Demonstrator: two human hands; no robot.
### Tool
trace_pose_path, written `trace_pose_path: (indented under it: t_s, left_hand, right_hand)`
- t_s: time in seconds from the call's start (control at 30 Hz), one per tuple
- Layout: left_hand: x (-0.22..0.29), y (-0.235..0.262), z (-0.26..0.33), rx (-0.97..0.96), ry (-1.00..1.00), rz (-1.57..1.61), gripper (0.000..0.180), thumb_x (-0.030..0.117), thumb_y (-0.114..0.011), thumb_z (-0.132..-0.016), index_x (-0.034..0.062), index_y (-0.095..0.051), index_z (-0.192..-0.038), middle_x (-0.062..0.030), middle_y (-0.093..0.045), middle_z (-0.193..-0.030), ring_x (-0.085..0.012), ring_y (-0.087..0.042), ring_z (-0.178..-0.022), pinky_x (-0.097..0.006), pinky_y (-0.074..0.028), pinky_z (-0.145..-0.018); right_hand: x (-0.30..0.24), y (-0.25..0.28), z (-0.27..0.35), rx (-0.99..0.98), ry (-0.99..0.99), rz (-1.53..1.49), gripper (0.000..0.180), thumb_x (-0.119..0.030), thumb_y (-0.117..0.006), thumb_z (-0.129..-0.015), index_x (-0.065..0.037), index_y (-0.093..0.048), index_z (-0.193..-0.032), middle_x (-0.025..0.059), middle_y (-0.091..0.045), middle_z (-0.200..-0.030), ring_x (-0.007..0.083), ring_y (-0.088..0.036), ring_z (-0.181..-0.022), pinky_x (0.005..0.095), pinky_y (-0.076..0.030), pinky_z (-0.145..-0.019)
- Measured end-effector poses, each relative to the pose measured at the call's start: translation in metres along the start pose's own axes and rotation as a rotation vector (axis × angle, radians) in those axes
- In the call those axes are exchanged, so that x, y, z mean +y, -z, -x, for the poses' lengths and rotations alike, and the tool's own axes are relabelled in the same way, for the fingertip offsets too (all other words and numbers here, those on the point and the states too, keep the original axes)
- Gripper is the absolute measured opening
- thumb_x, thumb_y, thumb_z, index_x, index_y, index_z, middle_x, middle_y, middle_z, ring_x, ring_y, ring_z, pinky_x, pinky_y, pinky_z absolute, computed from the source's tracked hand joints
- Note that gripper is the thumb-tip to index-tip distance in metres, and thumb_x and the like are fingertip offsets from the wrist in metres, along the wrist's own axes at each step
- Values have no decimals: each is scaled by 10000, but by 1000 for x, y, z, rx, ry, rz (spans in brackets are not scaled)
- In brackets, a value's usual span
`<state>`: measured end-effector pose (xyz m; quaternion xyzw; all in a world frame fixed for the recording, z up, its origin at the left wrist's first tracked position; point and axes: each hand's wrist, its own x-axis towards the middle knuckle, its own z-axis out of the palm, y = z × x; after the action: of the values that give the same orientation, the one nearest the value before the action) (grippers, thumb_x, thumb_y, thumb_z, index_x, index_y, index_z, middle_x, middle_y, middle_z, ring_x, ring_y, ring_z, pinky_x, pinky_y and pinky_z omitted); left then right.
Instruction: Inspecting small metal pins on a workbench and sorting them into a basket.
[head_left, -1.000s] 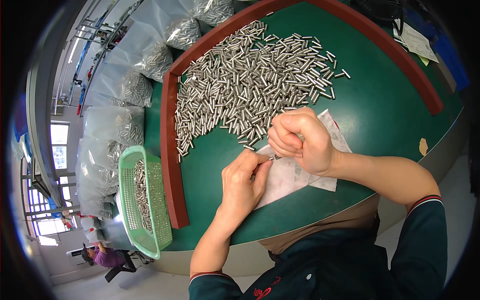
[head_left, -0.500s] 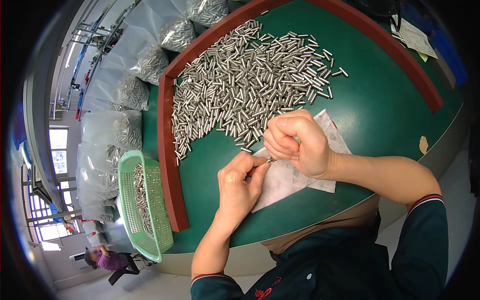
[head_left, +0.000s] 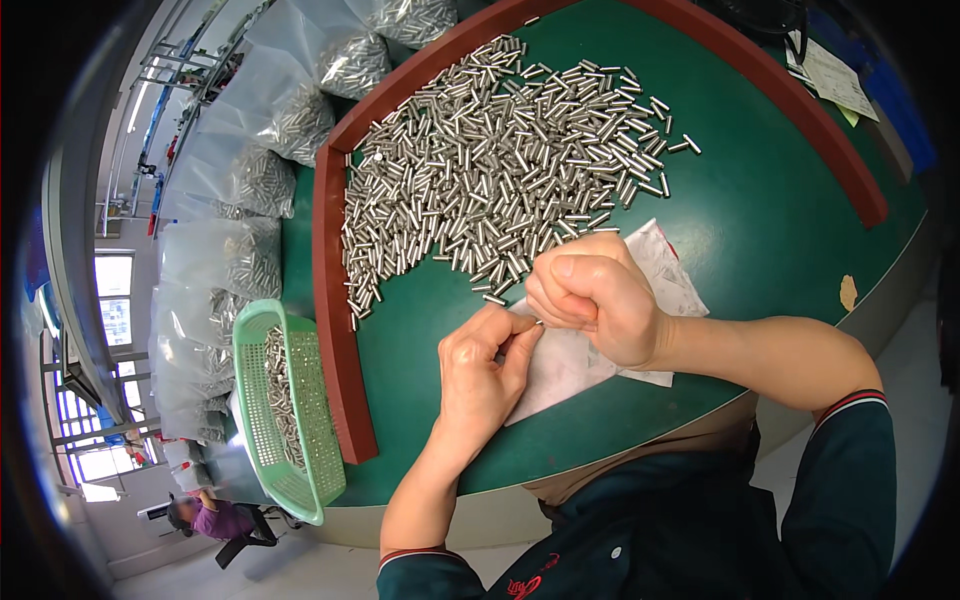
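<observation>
My left hand [head_left: 478,378] is closed, its thumb and forefinger pinching a small metal pin [head_left: 540,322] whose tip just shows. Right beside it my right hand [head_left: 605,305] is curled into a fist; whatever its fingers hold is hidden. Both hands are over a creased, whitish cloth or paper sheet [head_left: 560,378] lying on the green tabletop [head_left: 760,170]. Beyond them spreads a large heap of short, shiny metal pins [head_left: 500,170], with a few loose ones at its near and right edges.
A red-brown raised border [head_left: 338,300] frames the work area. Left of it stands a light green plastic basket [head_left: 328,420] with metal pins inside. Clear bags of pins [head_left: 265,182] line the far left. Papers [head_left: 835,80] lie far right. Another person [head_left: 220,520] sits at lower left.
My right fist has tilted and lowered slightly beside the left fingertips, and less of the pinched pin shows. My left hand keeps its pinch almost in place.
</observation>
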<state>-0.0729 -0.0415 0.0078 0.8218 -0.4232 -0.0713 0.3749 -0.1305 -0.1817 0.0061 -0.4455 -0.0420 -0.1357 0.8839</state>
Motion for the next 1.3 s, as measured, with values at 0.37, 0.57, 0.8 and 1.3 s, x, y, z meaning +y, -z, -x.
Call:
trace_pose_path:
  t_s: [0.37,0.57,0.8,1.3]
  left_hand:
    - [-2,-1,-5,-4,-1,24,70,-36,-625,-682,-15,-559,-666,-100,-501,-558,-216,-467,-452,-301,-366,-428]
    - [3,6,-1,-7,18,3,57,-3,-636,-710,-6,-579,-710,-89,-515,-598,-180,-471,-476,-282,-373,-440]
    - [-36,41,0,-83,477,1448,151,94,-530,-849,24,-528,-982,-44,-522,-814,-45,-369,-566,-174,-299,-476]
    - [-21,25,-8,41,22,-135,110,13,-616,-717,16,-586,-824,-95,-578,-663,-173,-487,-500,-276,-411,-501]
  right_hand:
    - [2,-5,-1,-92,161,292,304,-149,-382,-782,-23,-286,-522,51,-327,-479,134,-305,-446,278,-268,-431]
    - [0,-3,-2,-57,29,123,335,-145,-344,-791,-82,-257,-474,-1,-276,-454,89,-233,-452,243,-208,-443]
    - [-2,0,-1,-32,-108,2,352,-193,-360,-805,-97,-259,-483,-13,-252,-444,86,-219,-420,247,-190,-422]
    - [-4,-3,-6,-7,-104,-26,367,-189,-357,-816,-99,-266,-473,-11,-264,-421,77,-197,-395,240,-174,-399]
